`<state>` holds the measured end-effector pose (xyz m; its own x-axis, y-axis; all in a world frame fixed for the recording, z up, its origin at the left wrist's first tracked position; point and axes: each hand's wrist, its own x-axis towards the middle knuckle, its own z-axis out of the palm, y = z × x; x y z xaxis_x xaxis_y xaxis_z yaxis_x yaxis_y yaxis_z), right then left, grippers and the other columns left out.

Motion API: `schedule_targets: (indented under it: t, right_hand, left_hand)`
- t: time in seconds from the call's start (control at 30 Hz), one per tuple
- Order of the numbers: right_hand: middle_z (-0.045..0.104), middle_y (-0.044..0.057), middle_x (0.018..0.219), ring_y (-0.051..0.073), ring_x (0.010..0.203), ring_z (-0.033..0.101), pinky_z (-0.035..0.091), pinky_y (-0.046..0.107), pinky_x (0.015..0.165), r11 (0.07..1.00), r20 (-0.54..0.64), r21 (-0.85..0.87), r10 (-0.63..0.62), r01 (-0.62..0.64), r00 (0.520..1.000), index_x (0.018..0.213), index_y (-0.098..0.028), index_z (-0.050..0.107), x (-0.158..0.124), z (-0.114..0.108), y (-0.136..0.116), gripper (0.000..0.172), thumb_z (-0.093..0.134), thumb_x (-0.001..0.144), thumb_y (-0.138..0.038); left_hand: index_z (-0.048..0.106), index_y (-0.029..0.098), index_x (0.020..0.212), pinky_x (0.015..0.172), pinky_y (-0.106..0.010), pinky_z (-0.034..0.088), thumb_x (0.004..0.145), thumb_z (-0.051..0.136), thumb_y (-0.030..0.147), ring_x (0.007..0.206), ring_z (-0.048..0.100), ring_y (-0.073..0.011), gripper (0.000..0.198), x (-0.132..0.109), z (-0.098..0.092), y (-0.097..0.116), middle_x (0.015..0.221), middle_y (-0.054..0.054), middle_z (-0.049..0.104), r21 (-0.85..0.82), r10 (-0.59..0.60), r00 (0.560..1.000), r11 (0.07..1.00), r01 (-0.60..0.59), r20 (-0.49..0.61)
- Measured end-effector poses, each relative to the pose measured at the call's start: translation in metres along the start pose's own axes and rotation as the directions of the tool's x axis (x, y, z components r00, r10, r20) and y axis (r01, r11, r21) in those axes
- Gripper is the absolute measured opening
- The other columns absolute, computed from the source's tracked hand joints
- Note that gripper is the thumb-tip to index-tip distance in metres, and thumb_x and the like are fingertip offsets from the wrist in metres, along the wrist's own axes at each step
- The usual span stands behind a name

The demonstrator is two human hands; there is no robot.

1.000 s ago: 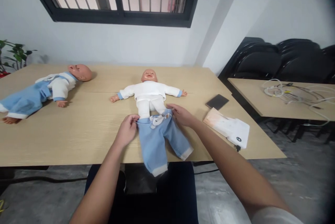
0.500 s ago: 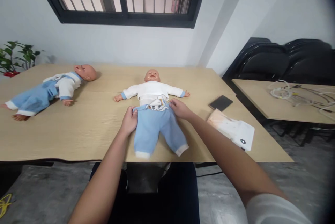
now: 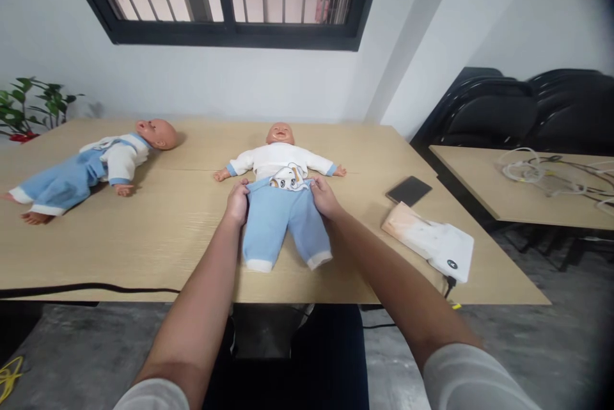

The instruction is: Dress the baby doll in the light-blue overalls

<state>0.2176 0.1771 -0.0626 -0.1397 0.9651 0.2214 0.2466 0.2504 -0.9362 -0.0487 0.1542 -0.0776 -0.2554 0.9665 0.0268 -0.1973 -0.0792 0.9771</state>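
A baby doll point(image 3: 280, 134) lies on its back on the wooden table point(image 3: 192, 237), head toward the wall and arms spread. It wears a white top point(image 3: 273, 155) with blue cuffs. Light blue trousers point(image 3: 268, 224) with white hems lie below the top; the doll's feet do not show. A white panel with a cartoon animal face point(image 3: 290, 178) lies at the waist. My left hand point(image 3: 236, 202) pinches the left end of the waistband, and my right hand point(image 3: 324, 196) grips the right end.
A second doll point(image 3: 125, 154) in similar clothes lies at the left. On the right are a dark phone point(image 3: 409, 190) and a white device point(image 3: 453, 250) with a cable plugged in. A potted plant point(image 3: 36, 103) stands far left; cables point(image 3: 532, 170) lie on another table.
Both hands have moved slightly up toward the doll's head, carrying the trousers with them. The hems now lie farther from the table's front edge. The view has shifted a little.
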Motion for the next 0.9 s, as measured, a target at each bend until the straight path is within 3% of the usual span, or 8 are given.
schedule_targets:
  t: [0.13,0.23,0.3,0.37,0.5,0.63,0.73,0.9]
  right_hand:
    - [0.067,0.014,0.131,0.025,0.125,0.059,0.042,0.045,0.113,0.968,0.052,-0.146,-0.199,0.205,0.979,0.114,-0.02,0.059,0.002,-0.002,0.002,0.026,0.043,0.099,-0.033]
    - [0.063,0.016,0.142,0.028,0.133,0.055,0.04,0.047,0.117,0.874,0.207,-0.292,-0.337,0.387,0.918,0.123,-0.019,0.061,0.004,-0.002,-0.003,0.034,0.046,0.093,-0.022]
    - [0.067,0.016,0.137,0.03,0.126,0.059,0.046,0.047,0.11,0.855,0.259,-0.365,-0.287,0.368,0.922,0.13,-0.019,0.06,0.003,0.0,-0.009,0.042,0.047,0.09,-0.018]
    - [0.072,0.015,0.125,0.032,0.114,0.065,0.052,0.046,0.099,0.863,0.213,-0.436,-0.176,0.255,0.961,0.128,-0.02,0.06,0.0,0.004,-0.014,0.041,0.047,0.089,-0.017]
    - [0.076,0.012,0.103,0.032,0.095,0.069,0.053,0.041,0.082,0.873,0.092,-0.477,-0.065,0.101,0.994,0.117,-0.023,0.061,-0.023,0.003,-0.023,0.027,0.044,0.097,-0.027]
    - [0.073,0.008,0.094,0.027,0.085,0.068,0.051,0.038,0.079,0.9,0.069,-0.409,-0.133,0.15,0.989,0.112,-0.024,0.06,-0.066,-0.016,-0.026,0.023,0.042,0.101,-0.033]
    - [0.071,0.007,0.094,0.024,0.083,0.066,0.051,0.035,0.078,0.924,0.042,-0.32,-0.206,0.209,0.978,0.107,-0.023,0.06,-0.088,-0.031,-0.03,0.022,0.043,0.103,-0.037]
    - [0.071,0.007,0.098,0.023,0.091,0.065,0.051,0.036,0.085,0.957,0.055,-0.238,-0.159,0.167,0.986,0.106,-0.023,0.06,-0.079,-0.028,-0.039,0.025,0.045,0.102,-0.042]
  left_hand:
    - [0.062,0.021,0.117,0.106,-0.043,0.049,0.08,0.063,0.023,0.109,0.066,-0.0239,0.038,0.006,0.0,-0.002,0.11,-0.006,0.071,0.209,0.096,0.994,0.972,-0.105,0.055]
    - [0.065,0.021,0.119,0.123,-0.047,0.035,0.09,0.061,0.028,0.136,0.054,-0.0264,0.031,0.003,0.004,-0.002,0.139,-0.011,0.063,0.401,0.252,0.957,0.869,-0.289,0.144]
    - [0.064,0.02,0.114,0.126,-0.047,0.031,0.097,0.056,0.033,0.143,0.048,-0.0271,0.023,-0.001,0.009,0.0,0.148,-0.013,0.057,0.467,0.334,0.916,0.788,-0.401,0.224]
    - [0.062,0.02,0.113,0.122,-0.048,0.036,0.102,0.048,0.036,0.139,0.052,-0.0272,0.023,-0.007,0.014,0.003,0.144,-0.015,0.06,0.485,0.335,0.899,0.758,-0.436,0.284]
    - [0.056,0.02,0.114,0.102,-0.048,0.049,0.106,0.038,0.042,0.109,0.065,-0.029,0.029,-0.034,0.015,0.015,0.113,-0.014,0.07,0.567,0.253,0.936,0.746,-0.349,0.244]
    - [0.054,0.023,0.107,0.089,-0.04,0.049,0.106,0.039,0.045,0.094,0.063,-0.0248,0.026,-0.083,-0.003,0.033,0.098,-0.007,0.066,0.564,0.204,0.933,0.751,-0.343,0.296]
    - [0.054,0.024,0.102,0.08,-0.033,0.048,0.104,0.045,0.044,0.082,0.057,-0.0198,0.022,-0.11,-0.015,0.047,0.09,-0.001,0.061,0.465,0.104,0.926,0.841,-0.277,0.364]
    - [0.057,0.024,0.095,0.069,-0.027,0.045,0.092,0.056,0.033,0.073,0.053,-0.0167,0.01,-0.097,-0.005,0.059,0.083,0.002,0.058,0.211,0.044,0.967,0.973,-0.098,0.249]
